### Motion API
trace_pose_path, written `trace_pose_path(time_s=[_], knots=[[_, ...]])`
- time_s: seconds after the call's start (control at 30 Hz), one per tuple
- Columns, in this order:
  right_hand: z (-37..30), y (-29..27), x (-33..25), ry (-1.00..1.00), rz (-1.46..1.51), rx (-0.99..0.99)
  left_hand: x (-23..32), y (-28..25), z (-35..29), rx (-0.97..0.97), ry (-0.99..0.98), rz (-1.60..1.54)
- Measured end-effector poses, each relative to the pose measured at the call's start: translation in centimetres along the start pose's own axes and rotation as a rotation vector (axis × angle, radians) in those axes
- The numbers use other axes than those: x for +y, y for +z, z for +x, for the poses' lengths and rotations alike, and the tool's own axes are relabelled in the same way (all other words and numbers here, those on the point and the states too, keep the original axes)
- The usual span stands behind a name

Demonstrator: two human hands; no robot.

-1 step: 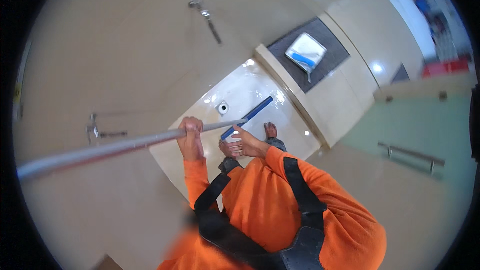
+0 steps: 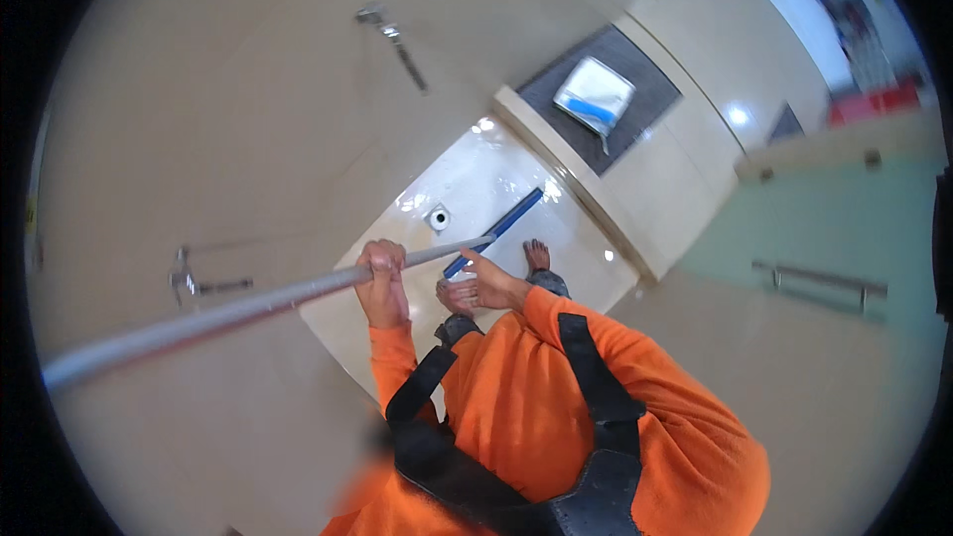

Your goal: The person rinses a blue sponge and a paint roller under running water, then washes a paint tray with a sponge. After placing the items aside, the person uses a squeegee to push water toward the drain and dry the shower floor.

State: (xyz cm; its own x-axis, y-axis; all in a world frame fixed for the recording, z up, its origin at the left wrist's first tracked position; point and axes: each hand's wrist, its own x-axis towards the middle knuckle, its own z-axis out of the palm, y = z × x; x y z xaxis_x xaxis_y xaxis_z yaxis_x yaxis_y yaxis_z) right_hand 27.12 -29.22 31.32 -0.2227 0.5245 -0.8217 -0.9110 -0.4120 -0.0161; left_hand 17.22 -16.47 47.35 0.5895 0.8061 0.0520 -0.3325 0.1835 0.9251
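My left hand is wrapped round the long grey pole of a floor squeegee. The squeegee's blue head rests on the wet white floor, slanting up to the right in front of my feet. Lower down the pole, my right hand has its fingers stretched out and its thumb raised close to the shaft. Whether the thumb touches the pole I cannot tell. Left of the squeegee head lies a round floor drain.
A low ledge borders the wet floor on the right. Beyond it, a white-and-blue package lies on a grey mat. Two metal taps stick out of the wall, an upper tap and a lower tap. A glass door's handle is at right.
The pole's upper end has dropped slightly in the picture, and the whole view has shifted a little. Both hands and the squeegee head stay nearly where they were.
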Motion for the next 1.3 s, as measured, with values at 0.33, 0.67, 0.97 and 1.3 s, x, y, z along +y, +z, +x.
trace_pose_path(time_s=[0.33,0.67,0.97,1.3], knots=[[11.3,-2.5,4.2,-0.833,0.983,0.536,5.4,-2.6,-2.6,-0.460,-0.120,-0.063],[11.3,-12.3,15.9,-0.682,1.471,0.630,20.7,-3.7,2.9,-0.672,0.134,-0.424],[23.0,-18.4,28.7,-0.522,1.644,0.886,7.3,0.0,3.6,-0.426,-0.164,-0.089],[24.1,-14.0,14.5,-0.354,1.513,0.656,6.6,1.2,12.7,-0.538,-0.100,0.029]])
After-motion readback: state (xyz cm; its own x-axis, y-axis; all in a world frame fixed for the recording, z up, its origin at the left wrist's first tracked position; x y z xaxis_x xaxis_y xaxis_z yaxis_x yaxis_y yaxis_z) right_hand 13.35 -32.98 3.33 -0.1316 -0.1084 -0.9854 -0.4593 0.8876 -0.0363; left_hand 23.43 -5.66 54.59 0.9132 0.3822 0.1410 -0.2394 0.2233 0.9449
